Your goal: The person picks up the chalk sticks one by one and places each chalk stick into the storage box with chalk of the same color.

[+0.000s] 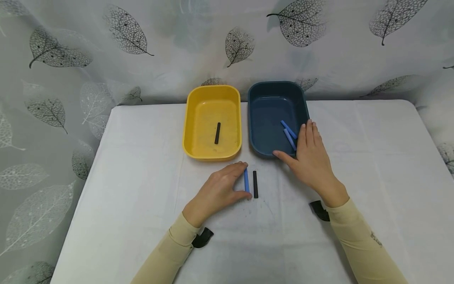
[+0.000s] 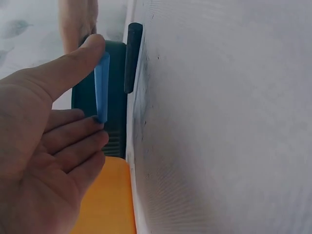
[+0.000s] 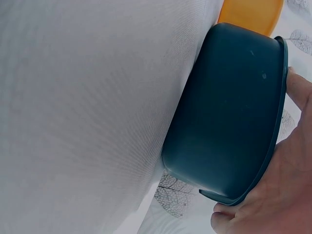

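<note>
My left hand [image 1: 221,193] pinches a thin blue stick [image 1: 246,180] by its two ends, thumb at the near end and fingertips at the far end. In the left wrist view this blue stick [image 2: 101,87] spans the gap between thumb and fingers. Just right of it, a black stick [image 1: 255,184] lies on the white cloth. My right hand [image 1: 313,161] rests on the dark blue container [image 1: 260,146] at its near right corner, fingers straight along the right rim and thumb on the front rim. Inside that container two blue sticks [image 1: 289,139] lean beside the fingers.
Left of the dark blue container stands a yellow container [image 1: 198,152] with one black stick [image 1: 217,133] in it. Both sit at the far edge of the table [image 1: 142,157], which a white cloth covers. A leaf-patterned curtain [image 1: 177,59] hangs behind. Dark smudges mark the cloth near the sticks.
</note>
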Action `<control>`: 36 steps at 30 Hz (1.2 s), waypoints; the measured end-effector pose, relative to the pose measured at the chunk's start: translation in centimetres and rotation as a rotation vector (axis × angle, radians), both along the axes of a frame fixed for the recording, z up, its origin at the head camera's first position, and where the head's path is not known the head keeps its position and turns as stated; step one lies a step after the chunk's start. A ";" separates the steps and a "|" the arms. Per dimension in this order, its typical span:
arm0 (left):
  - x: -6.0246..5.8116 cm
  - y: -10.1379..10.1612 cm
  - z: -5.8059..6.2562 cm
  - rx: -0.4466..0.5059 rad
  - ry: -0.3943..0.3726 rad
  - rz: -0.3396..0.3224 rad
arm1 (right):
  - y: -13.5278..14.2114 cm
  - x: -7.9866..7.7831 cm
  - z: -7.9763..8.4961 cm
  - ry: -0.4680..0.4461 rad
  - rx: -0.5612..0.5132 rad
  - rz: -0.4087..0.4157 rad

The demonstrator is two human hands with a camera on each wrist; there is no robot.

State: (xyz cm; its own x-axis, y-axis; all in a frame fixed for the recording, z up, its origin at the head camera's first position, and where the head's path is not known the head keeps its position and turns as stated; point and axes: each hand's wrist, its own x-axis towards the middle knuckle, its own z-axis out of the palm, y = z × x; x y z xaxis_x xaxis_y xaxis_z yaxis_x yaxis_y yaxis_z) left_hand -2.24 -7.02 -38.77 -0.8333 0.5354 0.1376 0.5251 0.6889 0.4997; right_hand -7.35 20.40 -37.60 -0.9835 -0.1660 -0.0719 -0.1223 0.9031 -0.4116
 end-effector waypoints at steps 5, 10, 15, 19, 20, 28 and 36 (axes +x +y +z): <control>-0.1 0.2 0.2 0.011 0.037 0.017 | 0.0 0.0 0.0 0.000 -0.002 0.000; -0.4 0.5 0.7 0.040 0.088 0.017 | 0.0 0.0 0.0 -0.003 -0.004 0.002; -0.9 0.9 1.1 0.064 0.119 0.021 | 0.0 0.0 0.0 -0.001 -0.003 0.001; -1.1 1.1 1.3 0.068 0.133 0.026 | 0.0 0.0 0.0 -0.001 -0.002 0.001; -1.1 1.2 1.3 0.070 0.136 0.026 | 0.0 0.0 -0.1 0.000 0.000 0.002; -1.3 1.6 1.5 0.095 0.149 0.024 | 0.1 0.0 0.0 -0.001 0.001 0.000; -1.6 1.9 1.9 0.108 0.168 0.033 | 0.1 -0.1 -0.3 0.003 -0.001 0.001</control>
